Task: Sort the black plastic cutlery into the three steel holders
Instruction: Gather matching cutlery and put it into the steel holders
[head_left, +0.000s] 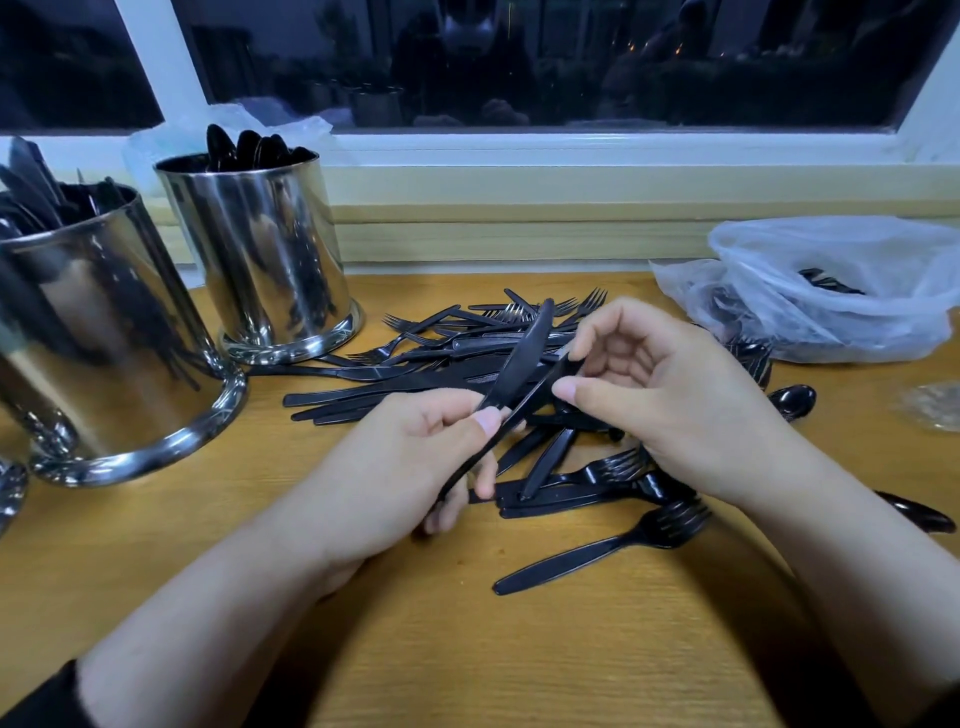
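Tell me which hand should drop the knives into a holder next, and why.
Left. The left hand already grips the knives by their handles, and the holders stand on its side of the table. The right hand only pinches one knife near its tip and would probably have to reach across.

Black plastic forks and knives (415, 364) lay in a loose heap on the wooden table. Two steel holders stood at the left: the nearer holder (98, 332) held knives, the farther holder (260, 249) held spoons. Two knives (519, 364) were raised above the heap. One fork (608, 545) lay apart, nearest.
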